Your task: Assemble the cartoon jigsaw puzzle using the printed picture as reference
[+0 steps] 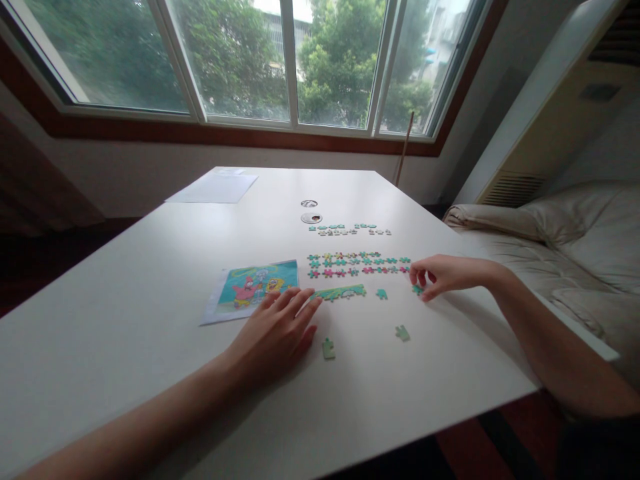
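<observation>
My left hand (pixel 283 327) rests with fingers stretched out, its fingertips at the left end of a joined strip of green puzzle pieces (pixel 345 292). Beneath its fingers lies the edge of a picture sheet (pixel 250 287) with cartoon figures. At the right, my right hand (pixel 433 275) pinches a small teal puzzle piece (pixel 417 290) at the table surface. Between the strip and that hand sits a loose teal piece (pixel 381 294). Nearer to me lie two pale green pieces, one on the left (pixel 328 349) and another on the right (pixel 403 333).
Rows of loose puzzle pieces (pixel 340 263) lie beyond the strip, with further rows (pixel 333 230) behind. Two round items (pixel 311 218) are farther back on the white table (pixel 125 320). A white sheet (pixel 213 189) lies at the far left; a sofa (pixel 560 233) stands right.
</observation>
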The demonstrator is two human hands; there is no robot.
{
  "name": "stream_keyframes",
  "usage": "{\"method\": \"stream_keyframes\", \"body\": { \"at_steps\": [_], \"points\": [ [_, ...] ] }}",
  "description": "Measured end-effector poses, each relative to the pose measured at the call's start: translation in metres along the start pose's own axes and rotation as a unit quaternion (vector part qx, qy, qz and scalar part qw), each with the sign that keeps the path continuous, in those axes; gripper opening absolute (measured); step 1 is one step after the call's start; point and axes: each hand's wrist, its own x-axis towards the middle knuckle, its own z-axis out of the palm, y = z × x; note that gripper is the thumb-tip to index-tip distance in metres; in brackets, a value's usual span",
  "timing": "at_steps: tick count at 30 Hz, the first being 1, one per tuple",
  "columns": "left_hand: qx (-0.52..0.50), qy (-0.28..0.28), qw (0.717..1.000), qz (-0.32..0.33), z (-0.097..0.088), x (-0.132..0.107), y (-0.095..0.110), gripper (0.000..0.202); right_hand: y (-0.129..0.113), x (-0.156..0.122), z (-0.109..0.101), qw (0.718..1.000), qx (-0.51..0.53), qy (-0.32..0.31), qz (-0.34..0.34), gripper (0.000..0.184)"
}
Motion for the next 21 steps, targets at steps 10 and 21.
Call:
{"method": "stream_keyframes", "body": {
  "at_steps": [10, 21],
  "points": [
    [-0.012, -0.012, 1.000, 0.001, 0.001, 0.000, -0.001, 0.030, -0.001, 0.008, 0.000, 0.997, 0.049, 0.009, -0.053, 0.022],
    [-0.002, -0.008, 1.000, -0.010, -0.002, 0.002, 0.002, 0.030, -0.040, 0.054, 0.033, 0.942, 0.247, 0.198, -0.108, 0.031]
  ]
}}
